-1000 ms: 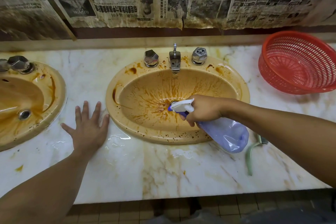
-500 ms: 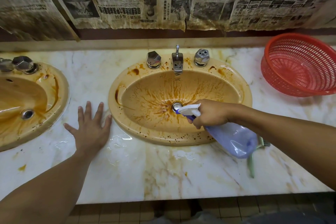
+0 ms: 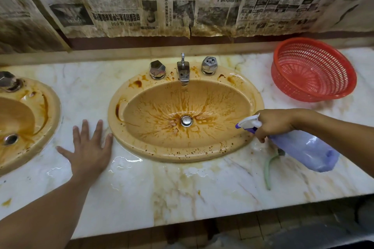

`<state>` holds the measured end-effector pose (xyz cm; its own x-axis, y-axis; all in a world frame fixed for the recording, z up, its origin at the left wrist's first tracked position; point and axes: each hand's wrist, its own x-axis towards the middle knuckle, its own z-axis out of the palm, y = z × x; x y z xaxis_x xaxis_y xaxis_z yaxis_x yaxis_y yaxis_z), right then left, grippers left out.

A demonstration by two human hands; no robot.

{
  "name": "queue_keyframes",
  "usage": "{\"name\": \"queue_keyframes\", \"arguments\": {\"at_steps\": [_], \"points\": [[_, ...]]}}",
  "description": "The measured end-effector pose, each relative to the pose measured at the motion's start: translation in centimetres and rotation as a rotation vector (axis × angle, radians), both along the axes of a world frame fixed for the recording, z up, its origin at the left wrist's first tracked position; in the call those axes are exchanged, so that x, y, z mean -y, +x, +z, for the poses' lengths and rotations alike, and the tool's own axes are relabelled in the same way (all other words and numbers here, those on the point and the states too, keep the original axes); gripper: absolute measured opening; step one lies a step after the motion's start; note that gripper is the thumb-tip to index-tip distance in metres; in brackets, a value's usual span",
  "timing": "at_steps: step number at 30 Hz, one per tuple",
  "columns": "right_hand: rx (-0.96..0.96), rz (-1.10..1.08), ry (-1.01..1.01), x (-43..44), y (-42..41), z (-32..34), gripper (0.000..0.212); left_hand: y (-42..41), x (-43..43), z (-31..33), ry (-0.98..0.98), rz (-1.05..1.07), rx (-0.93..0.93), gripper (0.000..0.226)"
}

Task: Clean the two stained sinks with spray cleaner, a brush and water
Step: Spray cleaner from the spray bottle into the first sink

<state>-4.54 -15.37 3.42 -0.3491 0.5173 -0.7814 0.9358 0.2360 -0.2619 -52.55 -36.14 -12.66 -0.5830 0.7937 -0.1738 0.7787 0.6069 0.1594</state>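
Fingers of my right hand (image 3: 273, 125) curl round the spray bottle (image 3: 307, 153) at centre right, aimed at the stained sink (image 3: 182, 156) mid-frame, left hand (image 3: 89, 151) spread flat on the counter (image 3: 202, 198); spraying now, I judge, then reaching for the brush (image 3: 268, 172).

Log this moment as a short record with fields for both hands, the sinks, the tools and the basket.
left hand: flat on the wet countertop, left of the middle sink
right hand: grips the spray bottle at that sink's right rim
middle sink: brown streaks and spots
left sink: also stained, partly out of frame
brush: lies on countertop by bottle
basket: red, back right
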Motion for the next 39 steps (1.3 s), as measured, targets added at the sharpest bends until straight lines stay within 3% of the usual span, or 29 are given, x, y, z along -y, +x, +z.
{"name": "queue_keyframes", "arguments": {"at_steps": [2,5,6,8,10,13,17,22,24,26,27,33,35,36,39], "points": [[-0.036,-0.018,-0.025,-0.1,0.4,0.4,0.049,0.0,0.0,0.0,0.000,0.006,0.002,0.066],[-0.032,-0.031,-0.011,-0.2,0.5,0.8,0.051,0.0,0.0,0.0,-0.001,0.001,-0.002,0.065],[-0.022,-0.033,0.019,-0.3,0.7,0.7,0.044,0.0,0.1,0.0,-0.002,-0.003,-0.004,0.065],[0.028,-0.033,0.092,-0.5,0.8,0.7,0.009,-0.1,0.1,0.0,-0.001,-0.004,-0.004,0.065],[0.097,-0.003,0.158,-1.1,1.1,0.5,0.023,-0.1,0.1,0.0,0.003,0.000,-0.004,0.065],[0.133,0.011,0.220,-1.4,1.1,0.3,0.006,0.0,0.1,0.1,0.008,-0.001,0.000,0.065],[0.142,0.019,0.257,-1.0,0.6,0.0,0.025,0.0,0.1,0.1,0.018,-0.009,0.003,0.067],[0.169,-0.032,0.337,-0.8,1.3,-1.6,0.066,0.0,0.1,0.3,0.022,-0.021,0.002,0.073],[0.181,-0.043,0.328,-0.6,1.2,-1.6,0.053,0.1,0.1,0.3,0.027,-0.025,0.001,0.075],[0.212,-0.054,0.289,-0.3,0.7,-1.1,0.010,0.1,0.1,0.3,0.032,-0.025,0.003,0.076],[0.217,-0.071,0.262,-0.3,0.7,-0.9,0.010,0.1,0.1,0.3,0.034,-0.025,0.004,0.076],[0.197,-0.083,0.227,0.2,-0.2,0.5,0.019,0.1,0.1,0.3,0.031,-0.031,-0.005,0.077],[0.176,-0.079,0.258,-0.2,-0.2,0.3,0.054,0.1,0.1,0.4,0.033,-0.029,-0.003,0.077],[0.168,-0.062,0.251,-0.2,-0.3,0.4,0.059,0.1,0.0,0.4,0.033,-0.028,-0.001,0.078],[0.194,-0.078,0.192,0.3,-1.2,1.3,0.004,0.2,0.0,0.4,0.037,-0.029,-0.004,0.080]]}}
